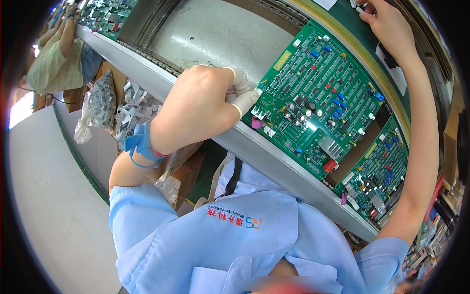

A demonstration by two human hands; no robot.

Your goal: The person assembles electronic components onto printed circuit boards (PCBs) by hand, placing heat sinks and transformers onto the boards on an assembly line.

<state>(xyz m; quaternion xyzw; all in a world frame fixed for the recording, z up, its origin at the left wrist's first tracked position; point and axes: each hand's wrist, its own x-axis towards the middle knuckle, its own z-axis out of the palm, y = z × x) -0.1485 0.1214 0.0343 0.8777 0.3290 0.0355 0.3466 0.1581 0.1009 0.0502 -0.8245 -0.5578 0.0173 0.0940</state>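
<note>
Where left hand [203,103] pinches: white component [258,91] at circuit board's [296,88] left edge, likely for precision
Right hand [389,24]: beyond circuit board, grip unclear

Left of the conveyor's silver near rail [279,164], a green-edged white tabletop [44,186] lies; bright white glare [22,110] shows beyond its far end.

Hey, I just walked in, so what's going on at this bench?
A person in a light blue shirt is working over a large green circuit board. Their left hand, with white finger covers, has its fingertips at a small white part by the board's left edge. Their right hand reaches past the board, near small white pieces. A second green board lies to the right, untouched.
</note>
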